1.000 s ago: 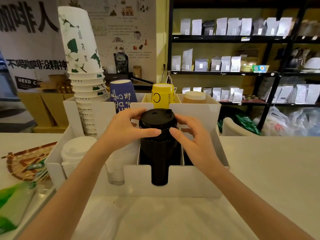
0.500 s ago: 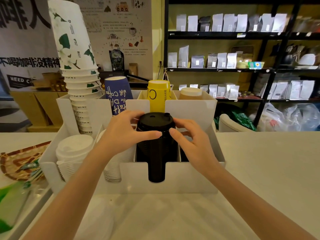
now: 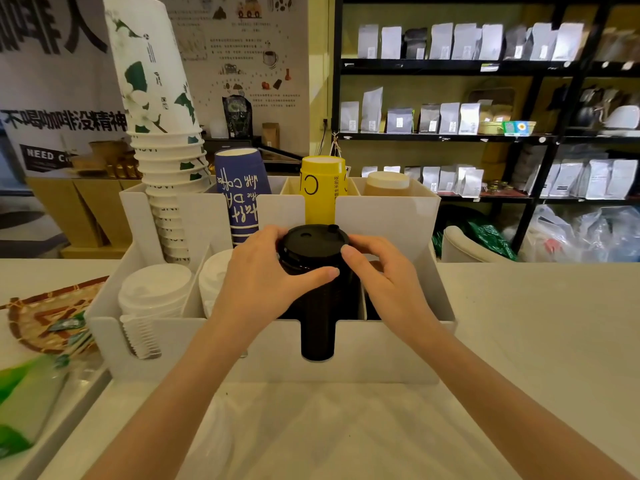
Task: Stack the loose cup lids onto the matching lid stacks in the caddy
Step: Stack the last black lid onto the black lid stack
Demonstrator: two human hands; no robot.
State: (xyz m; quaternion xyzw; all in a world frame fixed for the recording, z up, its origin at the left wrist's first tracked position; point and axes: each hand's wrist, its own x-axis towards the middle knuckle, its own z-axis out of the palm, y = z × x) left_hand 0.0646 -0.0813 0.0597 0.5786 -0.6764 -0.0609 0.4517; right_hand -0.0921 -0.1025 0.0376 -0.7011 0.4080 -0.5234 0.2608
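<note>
— Step? Seating black lid [image 3: 313,237] on black stack [image 3: 317,317], middle slot of caddy [image 3: 391,351].
— Grip? Left hand [image 3: 266,282], right hand [image 3: 384,278] clasping stack top.
— Next? Probably press level, let go.

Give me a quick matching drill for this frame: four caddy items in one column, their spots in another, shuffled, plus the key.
Items:
1. black lid stack
2. white lid stack
3. yellow cup
4. green-leaf cup stack

Places:
A. back-left slot, tallest thing in the white caddy
B. front row, far-left compartment
C. front row, between the left hand and right hand
D. back row, directly behind the black lids

Pairs: 1-C, 2-B, 3-D, 4-A
</note>
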